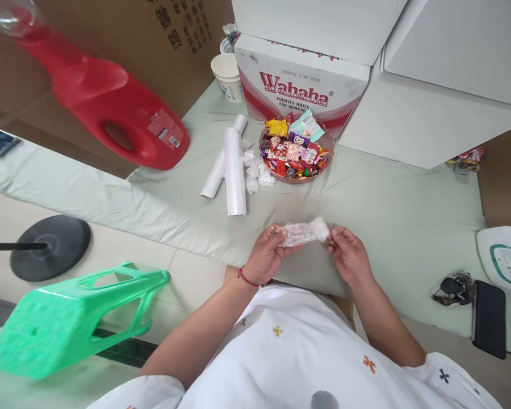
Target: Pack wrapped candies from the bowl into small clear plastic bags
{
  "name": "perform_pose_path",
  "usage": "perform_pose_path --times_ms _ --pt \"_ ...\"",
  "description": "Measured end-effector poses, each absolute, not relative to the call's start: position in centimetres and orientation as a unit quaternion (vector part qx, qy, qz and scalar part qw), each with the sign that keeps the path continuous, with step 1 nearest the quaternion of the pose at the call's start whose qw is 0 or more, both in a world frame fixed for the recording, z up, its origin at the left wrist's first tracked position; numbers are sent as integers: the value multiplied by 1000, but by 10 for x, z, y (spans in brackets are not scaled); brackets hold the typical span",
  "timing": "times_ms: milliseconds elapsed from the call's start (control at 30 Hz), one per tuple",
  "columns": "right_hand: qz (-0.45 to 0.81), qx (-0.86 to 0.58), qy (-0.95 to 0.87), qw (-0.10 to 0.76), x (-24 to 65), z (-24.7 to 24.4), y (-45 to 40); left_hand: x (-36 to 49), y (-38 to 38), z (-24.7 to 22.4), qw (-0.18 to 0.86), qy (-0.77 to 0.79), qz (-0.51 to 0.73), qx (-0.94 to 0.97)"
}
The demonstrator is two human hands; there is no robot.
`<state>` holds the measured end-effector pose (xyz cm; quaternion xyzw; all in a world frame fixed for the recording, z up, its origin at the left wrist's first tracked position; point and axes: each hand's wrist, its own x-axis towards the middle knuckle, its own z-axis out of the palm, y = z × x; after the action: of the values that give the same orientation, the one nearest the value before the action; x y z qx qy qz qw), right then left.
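Note:
A crumpled clear plastic bag point(298, 234) is stretched between my two hands above the near side of the covered table. My left hand point(269, 253) is closed on its left end, thumb on top and fingers underneath. At the other end, a whitish bunched part of the bag lies at the fingertips of my right hand point(349, 253), which pinches it. Whether anything is inside the bag I cannot tell. Beyond my hands are two white rolls point(236, 173), one lying across the other, and several small knotted clear plastic bundles point(255, 170).
A round tray point(300, 179) full of wrapped candies stands before a Wahaha carton point(302, 91). Paper cups point(225, 71) and a red jug point(119, 108) are at the left. Keys point(453, 288) and a black phone point(489, 319) lie right. A green stool point(76, 318) is on the floor.

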<state>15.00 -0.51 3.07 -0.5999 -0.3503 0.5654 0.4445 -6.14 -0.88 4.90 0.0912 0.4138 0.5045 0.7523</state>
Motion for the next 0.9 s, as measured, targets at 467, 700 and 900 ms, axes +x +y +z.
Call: perform_pose_path --times_ms 467,700,900 --pt "350 -568 -648 369 143 35 -15 -64 -12 57 785 350 502 95" --pt "616 -587 -285 441 163 33 -3 -77 -10 57 799 326 499 79" --pt "480 -621 -401 473 163 35 -11 -76 -9 60 815 302 488 72"
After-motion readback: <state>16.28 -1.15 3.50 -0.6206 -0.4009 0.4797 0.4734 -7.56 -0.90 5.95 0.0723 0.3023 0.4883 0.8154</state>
